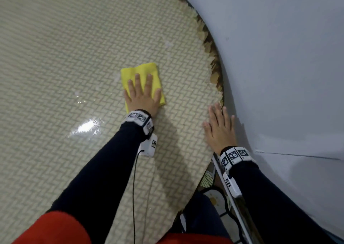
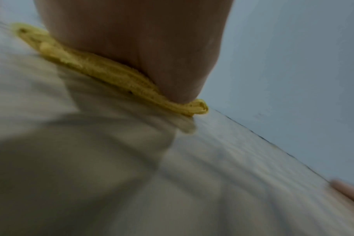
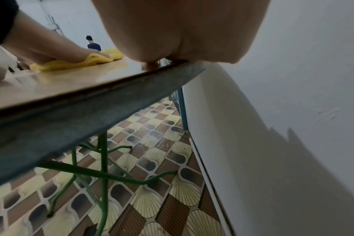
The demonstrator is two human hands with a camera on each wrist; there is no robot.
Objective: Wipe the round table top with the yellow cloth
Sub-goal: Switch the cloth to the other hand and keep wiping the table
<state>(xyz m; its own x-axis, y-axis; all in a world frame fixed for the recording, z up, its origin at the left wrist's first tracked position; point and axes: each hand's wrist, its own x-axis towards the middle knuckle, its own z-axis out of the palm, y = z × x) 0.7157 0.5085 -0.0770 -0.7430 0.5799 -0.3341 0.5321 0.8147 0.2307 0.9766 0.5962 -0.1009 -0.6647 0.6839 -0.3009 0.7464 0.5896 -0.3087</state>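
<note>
Woven-pattern round counter [image 1: 74, 76] fills most of the head view, glossy with wet streaks at centre left. At mid-frame the folded yellow cloth [image 1: 143, 80] lies flat on it under the left hand [image 1: 142, 96], fingers straight and pressing down. Lower right, the right hand [image 1: 219, 130] rests flat with spread fingers on the counter's edge, beside the pale wall [image 1: 288, 57].

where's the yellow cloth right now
In the head view the yellow cloth lies flat on the round table top under the left hand, left of the right hand at the table's edge.
</note>
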